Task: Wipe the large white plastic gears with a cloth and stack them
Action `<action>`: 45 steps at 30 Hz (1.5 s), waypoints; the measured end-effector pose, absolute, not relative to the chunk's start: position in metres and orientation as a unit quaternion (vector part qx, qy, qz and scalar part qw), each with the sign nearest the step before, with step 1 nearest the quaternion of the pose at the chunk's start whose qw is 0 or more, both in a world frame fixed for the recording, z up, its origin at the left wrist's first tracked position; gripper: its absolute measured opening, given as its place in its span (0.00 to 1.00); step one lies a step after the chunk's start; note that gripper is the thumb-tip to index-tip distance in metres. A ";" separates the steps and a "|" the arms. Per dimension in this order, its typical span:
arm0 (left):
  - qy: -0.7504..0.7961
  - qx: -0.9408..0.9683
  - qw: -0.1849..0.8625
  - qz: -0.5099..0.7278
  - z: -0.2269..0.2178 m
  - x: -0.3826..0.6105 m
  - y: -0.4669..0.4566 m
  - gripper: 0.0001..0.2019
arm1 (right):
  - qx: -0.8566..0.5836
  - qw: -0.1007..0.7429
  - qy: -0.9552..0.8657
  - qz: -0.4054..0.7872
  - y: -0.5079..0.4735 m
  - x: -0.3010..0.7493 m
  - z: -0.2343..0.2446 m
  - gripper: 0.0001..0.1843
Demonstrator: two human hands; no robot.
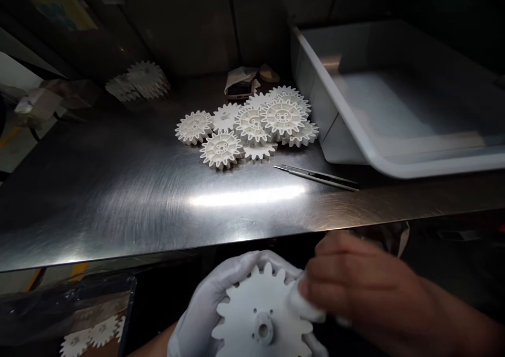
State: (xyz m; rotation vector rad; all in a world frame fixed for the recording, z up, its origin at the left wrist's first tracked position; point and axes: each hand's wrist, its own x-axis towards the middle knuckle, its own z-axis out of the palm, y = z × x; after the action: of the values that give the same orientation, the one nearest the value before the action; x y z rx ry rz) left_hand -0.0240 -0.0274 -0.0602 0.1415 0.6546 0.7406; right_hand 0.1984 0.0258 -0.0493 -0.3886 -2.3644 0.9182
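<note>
A large white plastic gear, with a raised hub in its middle, lies face up in my left hand, which wears a white glove and wraps round its far and left edges. My bare right hand is blurred by motion. Its fingers pinch a soft white wad, apparently cloth, against the gear's right side. Both hands are just in front of the steel table. On the table, several more white gears lie in a loose pile, some stacked on others. The lower part of the held gear is cut off by the frame.
Metal tweezers lie near the front edge, left of a big grey plastic bin. Stacked gears stand at the back left. Behind the pile is a small dark item under something pale. Below left, a lined box holds gears.
</note>
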 end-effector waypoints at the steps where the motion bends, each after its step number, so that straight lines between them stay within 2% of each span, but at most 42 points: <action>1: 0.319 0.067 0.878 0.352 -0.060 -0.025 -0.028 0.20 | -0.153 0.293 -0.882 0.335 0.029 0.204 -0.052 0.14; 6: 0.331 0.056 0.879 0.338 -0.059 -0.025 -0.026 0.23 | -0.160 0.321 -0.858 0.368 0.037 0.209 -0.057 0.15; 13: 0.334 0.016 0.881 0.336 -0.062 -0.020 -0.027 0.17 | -0.087 0.320 -0.868 0.368 0.032 0.182 -0.048 0.12; 18: 0.323 0.070 0.885 0.328 -0.062 -0.023 -0.027 0.20 | -0.106 0.328 -0.852 0.395 0.031 0.192 -0.051 0.16; 22: 0.307 0.058 0.894 0.322 -0.062 -0.021 -0.025 0.17 | -0.096 0.324 -0.854 0.395 0.028 0.193 -0.052 0.14; 28: 0.274 0.052 0.907 0.317 -0.057 -0.017 -0.025 0.24 | -0.156 0.316 -0.859 0.371 0.041 0.208 -0.056 0.15; 31: 0.301 0.044 0.900 0.312 -0.056 -0.014 -0.023 0.25 | -0.113 0.318 -0.853 0.398 0.047 0.204 -0.054 0.14; 39: 0.301 -0.030 0.899 0.315 -0.066 -0.017 -0.025 0.18 | -0.021 0.305 -0.854 0.421 0.046 0.175 -0.043 0.19; 42: 0.292 0.000 0.909 0.296 -0.061 -0.017 -0.025 0.24 | -0.072 0.288 -0.860 0.415 0.051 0.188 -0.047 0.14; 45: 0.274 0.052 0.928 0.247 -0.056 -0.015 -0.022 0.30 | -0.112 0.277 -0.859 0.415 0.059 0.197 -0.050 0.15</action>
State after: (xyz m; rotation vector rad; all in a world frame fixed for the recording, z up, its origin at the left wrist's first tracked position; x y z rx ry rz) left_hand -0.0146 -0.0215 -0.0557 0.1068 0.5606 0.5067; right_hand 0.1972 0.0590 -0.0504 -0.3001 -2.3078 1.1134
